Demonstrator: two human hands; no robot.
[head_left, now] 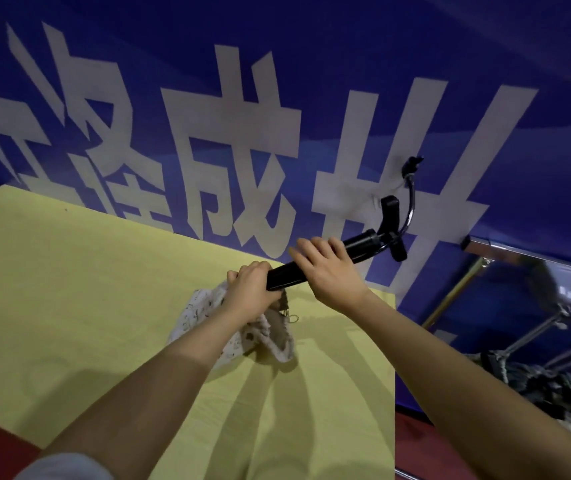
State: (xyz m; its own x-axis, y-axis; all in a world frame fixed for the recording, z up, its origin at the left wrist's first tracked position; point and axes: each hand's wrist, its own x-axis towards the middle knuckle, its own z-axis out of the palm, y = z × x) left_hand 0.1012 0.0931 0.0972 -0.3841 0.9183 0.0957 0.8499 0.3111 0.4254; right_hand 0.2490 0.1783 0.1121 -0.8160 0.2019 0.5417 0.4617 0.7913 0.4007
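Observation:
A black hand pump (363,244) with a T-handle and a curved hose slants up to the right above the yellow table (69,289). My right hand (329,271) grips the pump's barrel near its middle. My left hand (251,292) grips the pump's lower end together with the mouth of a white patterned cloth bag (273,341). The bag hangs below that hand and rests on the table. Whether the pump's tip is inside the bag is hidden by my left hand.
A blue banner with large white characters (242,140) hangs behind the table. Right of the table's edge stand metal tubes and a frame (505,327), with a dark rope pile (536,386) on the red floor (412,441).

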